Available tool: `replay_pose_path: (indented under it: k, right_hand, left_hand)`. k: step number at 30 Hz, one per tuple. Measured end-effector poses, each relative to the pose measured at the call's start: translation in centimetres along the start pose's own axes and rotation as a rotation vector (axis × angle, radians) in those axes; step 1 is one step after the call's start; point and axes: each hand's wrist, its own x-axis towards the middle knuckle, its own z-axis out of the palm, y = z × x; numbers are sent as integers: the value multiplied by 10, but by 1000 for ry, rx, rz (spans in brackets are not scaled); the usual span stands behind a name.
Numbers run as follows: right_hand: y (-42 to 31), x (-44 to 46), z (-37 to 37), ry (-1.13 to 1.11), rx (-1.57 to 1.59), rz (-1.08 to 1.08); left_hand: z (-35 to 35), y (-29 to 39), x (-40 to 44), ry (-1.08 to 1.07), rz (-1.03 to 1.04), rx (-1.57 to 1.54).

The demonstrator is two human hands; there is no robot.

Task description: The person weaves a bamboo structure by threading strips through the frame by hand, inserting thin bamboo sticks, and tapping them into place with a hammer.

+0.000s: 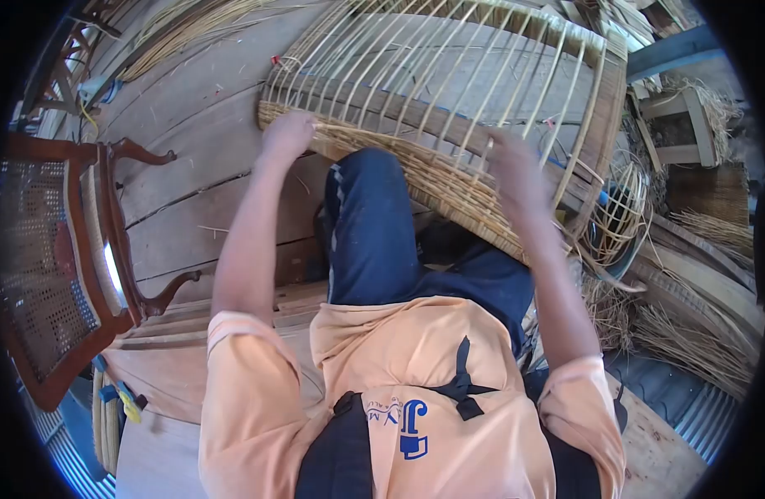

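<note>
A wooden frame (600,125) strung with pale rattan rods (457,66) leans over my knees. Along its near side runs a band of woven rattan strands (457,185). My left hand (289,135) is closed at the left end of this band, fingers around the strands near the frame's corner. Farther right, my right hand (515,170) is over the rods just above the woven band, smeared by motion. Whether it holds a strand cannot be made out.
On the left, a carved wooden chair (79,249) with cane mesh lies on its side. Bundled rattan strips (191,29) lie at the upper left. A round coil of rattan (619,212) and wooden boards (690,266) are at the right. Plank flooring (178,183) stretches beyond my knees.
</note>
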Motion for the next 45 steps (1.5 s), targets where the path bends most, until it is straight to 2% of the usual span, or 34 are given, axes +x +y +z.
replay_pose_path:
  k: [1, 2, 3, 4, 6, 8, 9, 11, 12, 15, 18, 21, 23, 27, 29, 30, 33, 34, 36, 37, 38, 39, 40, 41, 43, 45]
  right_hand:
    - [-4, 16, 41, 4, -288, -227]
    - [-10, 29, 81, -12, -142, -325]
    - [-15, 42, 106, -30, 2, -434]
    - [-24, 42, 100, -33, -2, -431]
    - [-53, 40, 69, -367, 7, -111]
    - [-47, 22, 49, -341, -214, 38]
    - [-31, 11, 44, -302, -311, 47]
    - [-4, 2, 47, -260, -410, 57]
    - [3, 0, 48, -262, -489, 93]
    - [8, 6, 57, -229, -580, 137]
    - [6, 16, 62, -295, -700, 57]
    - [12, 23, 70, -302, -628, 10]
    - [8, 27, 71, -310, -671, 133]
    - [8, 38, 91, -301, -735, 175]
    - [1, 46, 104, -322, -783, 76]
    - [0, 50, 113, -296, -793, 52]
    - [-10, 60, 113, -333, -862, 9]
    - [7, 59, 115, -310, -866, -60]
    - [-15, 64, 97, -438, -786, 156]
    - [6, 67, 99, -624, -881, 101]
    - [6, 64, 94, -474, -816, 172]
    - [33, 64, 99, -532, -836, 42]
    - [17, 64, 98, -554, -915, 38]
    - [23, 62, 110, -461, -886, 40]
    - [28, 61, 117, -363, -855, 44]
    - [15, 52, 121, -173, -802, -62]
  left_hand:
    - [-35, 12, -20, 21, 35, -146]
    - [-59, 27, -35, 43, 74, -301]
    - [-70, 32, -43, 59, 76, -305]
    - [-74, 34, -51, 77, 118, -377]
    - [-64, 37, -43, 102, 210, -478]
    - [-17, 54, -27, 37, 312, -541]
    - [8, 69, -14, -18, 375, -571]
    - [51, 95, 7, -158, 319, -450]
    - [60, 102, 15, -158, 320, -456]
    - [73, 109, 30, -271, 302, -313]
    - [75, 110, 40, -365, 324, -225]
    - [81, 102, 38, -364, 379, -342]
    - [86, 99, 35, -284, 379, -608]
    - [87, 102, 30, -142, 336, -382]
    - [76, 99, 27, -117, -3, -393]
    - [79, 93, 24, -22, -71, -583]
    - [89, 80, 34, -56, -176, -511]
    - [105, 75, 39, -79, -184, -617]
    - [116, 69, 43, -79, -171, -701]
    - [131, 62, 48, -98, -145, -735]
    - [128, 63, 49, -81, -157, -723]
    - [134, 60, 51, -20, -114, -706]
    - [136, 60, 51, 58, -69, -661]
    - [118, 63, 46, -45, -110, -658]
    - [127, 63, 51, -12, -81, -649]
    - [125, 64, 49, -21, -125, -617]
